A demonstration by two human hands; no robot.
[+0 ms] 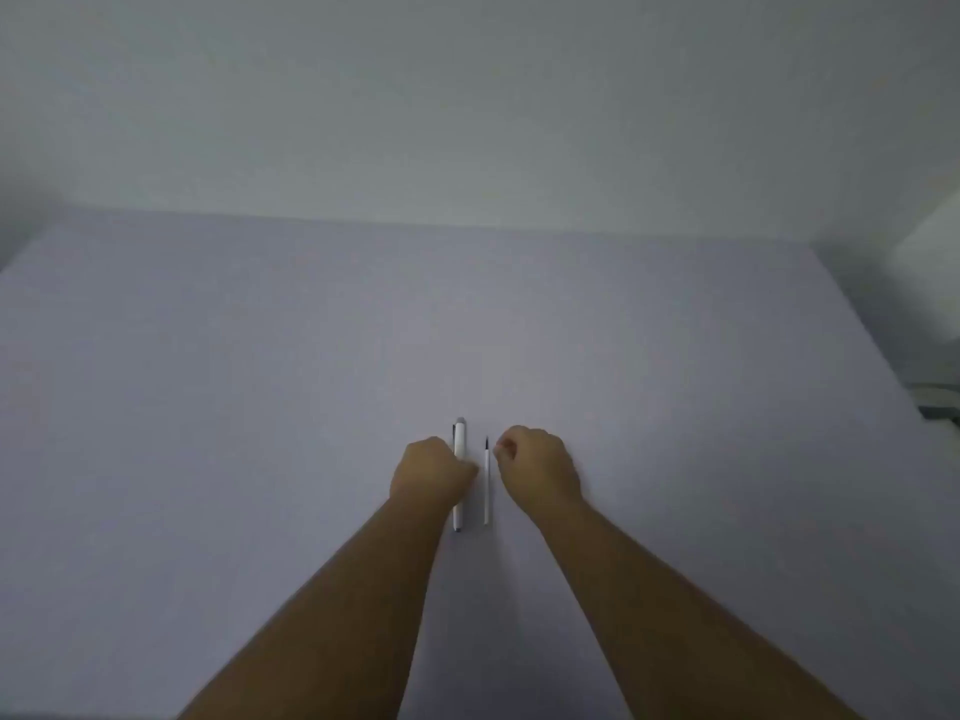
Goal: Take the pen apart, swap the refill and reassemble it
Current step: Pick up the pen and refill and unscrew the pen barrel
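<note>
Pale table [260,407] is stretching wide w/ open room left, right & far; right edge is slanting past the hands. White pen [459,449] is lying near-to-far, clip end far. Thin refill [487,485] is lying parallel just right, dark tip far. Left hand [431,475] is curling onto pen. Right hand [537,470] is hovering beside refill, fingers curled, gripping nothing.

The light was dim and even; the pale lilac-grey tabletop [260,407] looked soft and grainy, with wide-angle bending at its edges.
</note>
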